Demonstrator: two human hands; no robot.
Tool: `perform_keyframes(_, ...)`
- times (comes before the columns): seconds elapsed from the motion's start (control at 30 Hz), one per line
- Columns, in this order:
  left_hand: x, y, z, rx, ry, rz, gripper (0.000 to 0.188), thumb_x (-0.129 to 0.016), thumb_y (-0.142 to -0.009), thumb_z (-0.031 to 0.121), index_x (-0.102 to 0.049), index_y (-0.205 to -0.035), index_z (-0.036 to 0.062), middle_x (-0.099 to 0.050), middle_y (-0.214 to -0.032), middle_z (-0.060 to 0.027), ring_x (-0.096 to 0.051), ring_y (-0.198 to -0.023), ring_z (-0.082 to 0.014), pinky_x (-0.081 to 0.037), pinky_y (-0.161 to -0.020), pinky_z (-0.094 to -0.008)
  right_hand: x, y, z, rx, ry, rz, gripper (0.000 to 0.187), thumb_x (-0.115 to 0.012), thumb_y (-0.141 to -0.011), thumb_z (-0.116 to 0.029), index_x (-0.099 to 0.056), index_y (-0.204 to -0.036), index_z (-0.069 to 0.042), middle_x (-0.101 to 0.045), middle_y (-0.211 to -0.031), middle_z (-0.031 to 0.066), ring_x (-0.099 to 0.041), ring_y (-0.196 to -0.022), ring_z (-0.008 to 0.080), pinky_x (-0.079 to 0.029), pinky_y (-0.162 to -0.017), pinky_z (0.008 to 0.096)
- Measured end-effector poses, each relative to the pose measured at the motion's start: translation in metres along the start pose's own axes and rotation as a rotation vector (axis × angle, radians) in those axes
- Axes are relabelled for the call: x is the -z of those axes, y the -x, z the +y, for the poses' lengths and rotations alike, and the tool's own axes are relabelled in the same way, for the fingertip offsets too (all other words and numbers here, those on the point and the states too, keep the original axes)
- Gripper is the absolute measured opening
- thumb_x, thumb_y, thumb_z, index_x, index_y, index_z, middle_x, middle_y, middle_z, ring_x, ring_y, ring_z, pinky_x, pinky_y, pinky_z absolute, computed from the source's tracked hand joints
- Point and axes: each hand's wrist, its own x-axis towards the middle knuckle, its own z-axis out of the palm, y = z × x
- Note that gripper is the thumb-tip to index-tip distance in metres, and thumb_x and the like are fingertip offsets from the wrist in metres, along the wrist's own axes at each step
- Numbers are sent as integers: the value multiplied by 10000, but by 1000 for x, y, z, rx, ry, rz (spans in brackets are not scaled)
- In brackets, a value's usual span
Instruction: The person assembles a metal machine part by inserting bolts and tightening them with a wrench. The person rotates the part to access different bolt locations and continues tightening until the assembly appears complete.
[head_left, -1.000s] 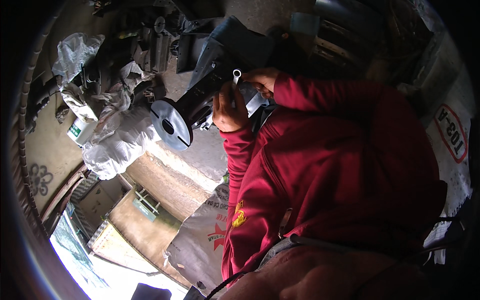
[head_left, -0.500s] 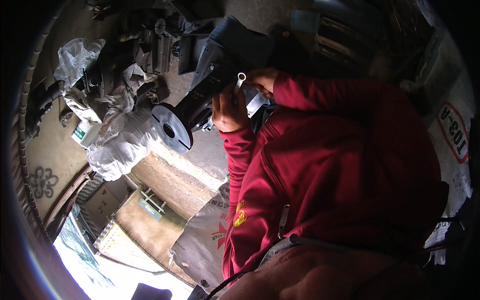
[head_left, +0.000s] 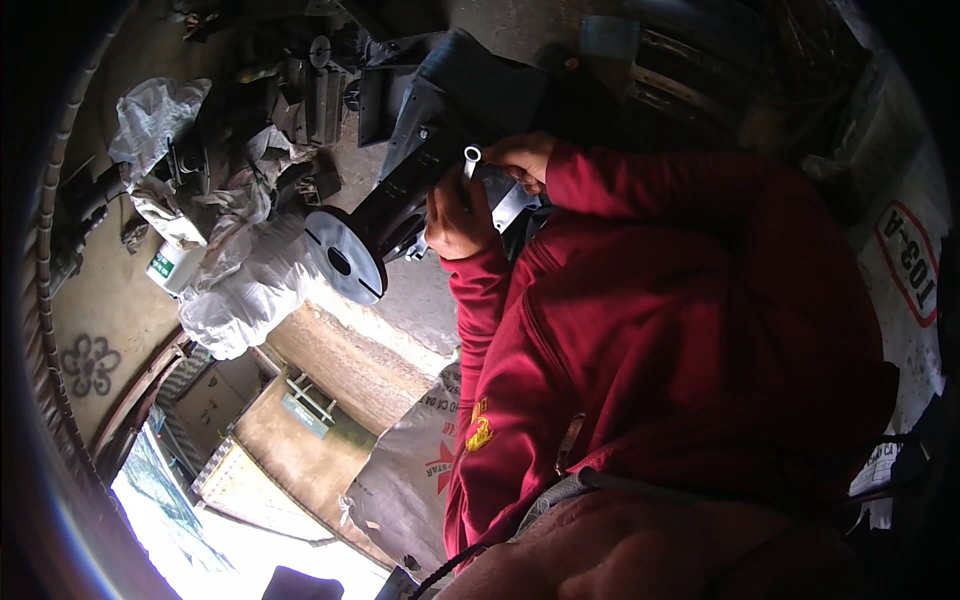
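Observation:
My left hand (head_left: 458, 222) is closed around the shank of a ring spanner (head_left: 472, 156), whose bright ring end sticks up above the fingers. Close beside that ring end is my right hand (head_left: 522, 160). Its fingers are bent together, and whatever they may hold is hidden. Both hands are over a dark metal machine part (head_left: 400, 195), which carries a round grey slotted disc (head_left: 345, 256) with a hole in its middle at the near left end. Shadow hides where the spanner's lower end sits.
Crumpled white plastic bags (head_left: 245, 305) and a white tub (head_left: 172, 268) lie to the left. Dark metal parts (head_left: 320, 100) crowd the far side. A printed sack (head_left: 410, 480) lies below left, another sack (head_left: 915, 270) at the far right.
The spanner's ring end has tipped a little to the left, away from my right fingers. Both hands stay in nearly the same place.

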Motion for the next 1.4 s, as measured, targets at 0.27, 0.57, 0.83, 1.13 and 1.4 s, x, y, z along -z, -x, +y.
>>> perform_keyframes(0.27, -4, 2, -6, -11, -28, 15, 183, -668, -731, 220, -604, -847, 95, -613, -737, -82, -609, -587, -269, -471, -469, -346, -3, 3, -6, -40, -40, 10, 300, -612, -805, -364, -557, -665, -104, -375, -500, -18, -326, -402, 87, -279, -390, 263)
perform_keyframes(0.57, -5, 1, -1, 19, 20, 19, 208, -649, -733, 201, -619, -913, 100, -625, -758, -89, -619, -605, -255, -475, -487, -324, 0, 5, -4, -20, -39, -42, 178, -545, -855, -279, -574, -869, -104, -352, -525, -45, -297, -403, 49, -252, -378, 216)
perform_keyframes(0.83, 0, 0, 0, 12, 65, 43, 185, -634, -748, 155, -610, -919, 88, -600, -709, -90, -602, -557, -253, -469, -461, -327, -3, 2, -3, -87, -134, -12, 161, -521, -876, -244, -577, -918, -99, -358, -530, -55, -291, -399, 32, -247, -373, 198)
perform_keyframes(1.13, 0, 1, -2, 4, 57, 33, 250, -646, -702, 143, -613, -947, 106, -618, -724, -84, -605, -554, -257, -470, -464, -333, -1, 4, -4, -56, -66, -103, 177, -518, -888, -273, -541, -805, -118, -375, -537, -59, -309, -407, 36, -251, -369, 195)
perform_keyframes(1.4, -6, 5, -3, 37, 27, 43, 275, -658, -688, 172, -613, -957, 140, -620, -745, -62, -607, -570, -256, -467, -466, -338, -8, 9, -5, -34, -71, 6, 227, -527, -881, -303, -507, -738, -128, -370, -526, -72, -303, -425, 13, -249, -401, 181)
